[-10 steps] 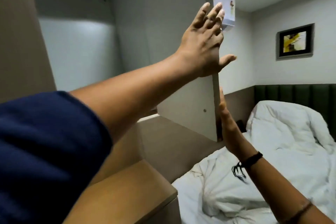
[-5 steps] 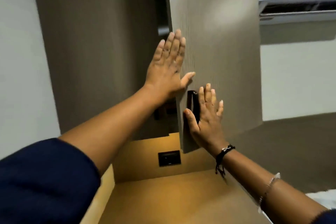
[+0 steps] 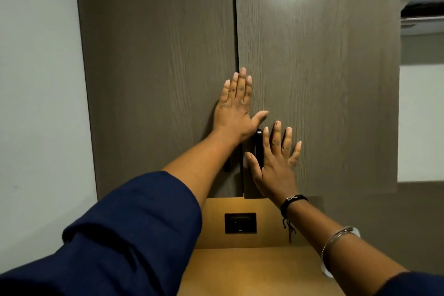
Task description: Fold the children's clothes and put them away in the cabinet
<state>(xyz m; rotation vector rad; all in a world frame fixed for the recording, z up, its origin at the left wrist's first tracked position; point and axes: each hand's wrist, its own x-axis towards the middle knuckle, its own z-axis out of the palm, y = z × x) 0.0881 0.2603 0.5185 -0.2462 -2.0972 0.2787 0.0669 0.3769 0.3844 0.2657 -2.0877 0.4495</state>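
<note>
A tall cabinet with two grey-brown wood-grain doors fills the view; its left door [image 3: 156, 67] and right door [image 3: 324, 79] both sit flush and closed. My left hand [image 3: 236, 108] lies flat across the seam between the doors, fingers straight. My right hand [image 3: 276, 163] is spread flat on the right door, beside a black vertical handle [image 3: 259, 149]. Neither hand holds anything. No clothes are in view; the cabinet's inside is hidden.
A light wooden shelf [image 3: 252, 271] juts out below the doors, with a black wall socket [image 3: 240, 223] in the panel behind it. A white wall [image 3: 40, 103] stands left. An air conditioner [image 3: 422, 14] hangs at the upper right.
The right door has swung from wide open to fully closed under both palms. The view turned from the bed to face the cabinet front.
</note>
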